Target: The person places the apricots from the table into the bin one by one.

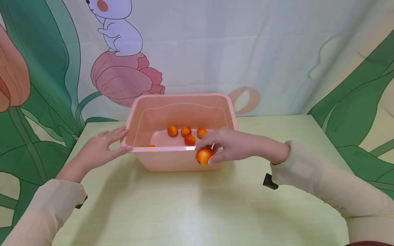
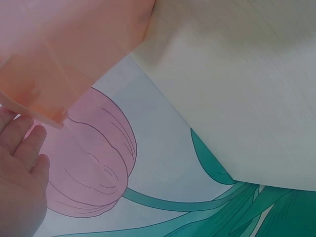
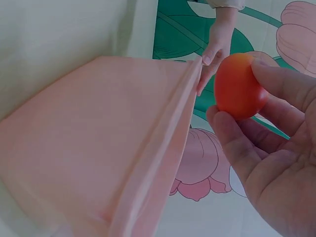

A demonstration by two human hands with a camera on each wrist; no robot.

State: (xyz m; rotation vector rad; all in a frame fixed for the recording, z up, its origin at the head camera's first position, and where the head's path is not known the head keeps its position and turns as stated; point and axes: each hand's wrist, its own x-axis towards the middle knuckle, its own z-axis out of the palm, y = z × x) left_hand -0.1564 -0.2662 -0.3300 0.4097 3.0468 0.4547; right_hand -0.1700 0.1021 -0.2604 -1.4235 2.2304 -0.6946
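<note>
A smooth, round orange-red fruit, rather like a tomato, is pinched between the thumb and fingers of my right hand. In the head view that hand holds it just in front of the front rim of a pink plastic bin. At the bin's left front corner, my left hand touches the rim with thumb and fairly straight fingers. Its fingers show below the rim in the left wrist view. Several similar fruits lie on the bin floor, one mostly hidden behind the front wall.
The bin stands at the back of a pale table. Behind it hangs a cloth printed with flowers, leaves and a white animal. Black straps show at the sleeve cuffs.
</note>
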